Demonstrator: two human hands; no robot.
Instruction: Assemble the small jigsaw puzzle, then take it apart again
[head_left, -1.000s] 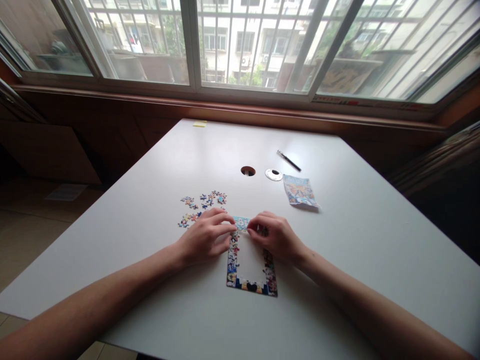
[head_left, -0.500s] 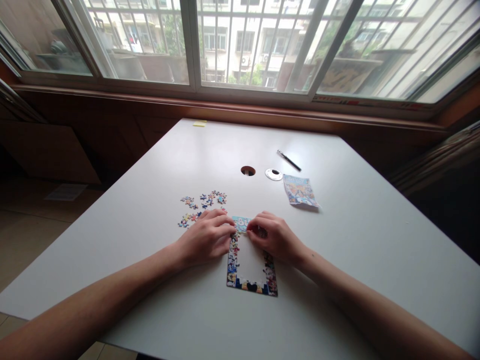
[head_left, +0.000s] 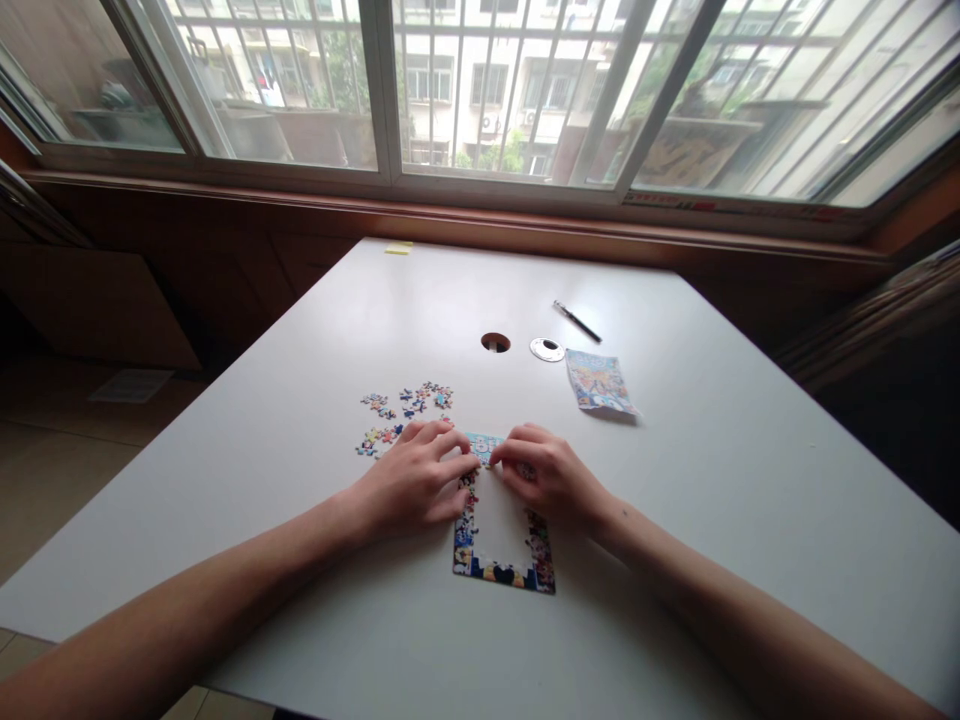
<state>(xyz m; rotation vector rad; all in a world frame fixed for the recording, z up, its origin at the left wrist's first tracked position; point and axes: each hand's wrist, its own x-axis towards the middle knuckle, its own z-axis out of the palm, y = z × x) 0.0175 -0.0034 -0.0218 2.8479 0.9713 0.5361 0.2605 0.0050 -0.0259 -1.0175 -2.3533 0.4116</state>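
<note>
A jigsaw puzzle frame (head_left: 504, 574) of joined border pieces lies on the white table, with bare tabletop inside it. Its upper edge is light blue; the lower edge is dark with a black heart-like shape. My left hand (head_left: 420, 470) rests over the upper left side, fingers apart, index fingertip touching the pieces near the top. My right hand (head_left: 551, 470) is curled at the upper right side, its index fingertip on a small puzzle piece (head_left: 486, 466) at the inner top edge. My fingers partly hide both upper corners.
Several loose puzzle pieces (head_left: 427, 397) lie beyond my left hand. A creased picture sheet (head_left: 600, 382), a black pen (head_left: 577, 321) and a round cover (head_left: 547, 349) lie to the right of a round table hole (head_left: 496, 343). Yellow tape (head_left: 399, 248) sticks near the far edge.
My left index finger has reached slightly right along the top edge. My right fingertips have shifted a little left, with the index extending further onto the inner top edge.
</note>
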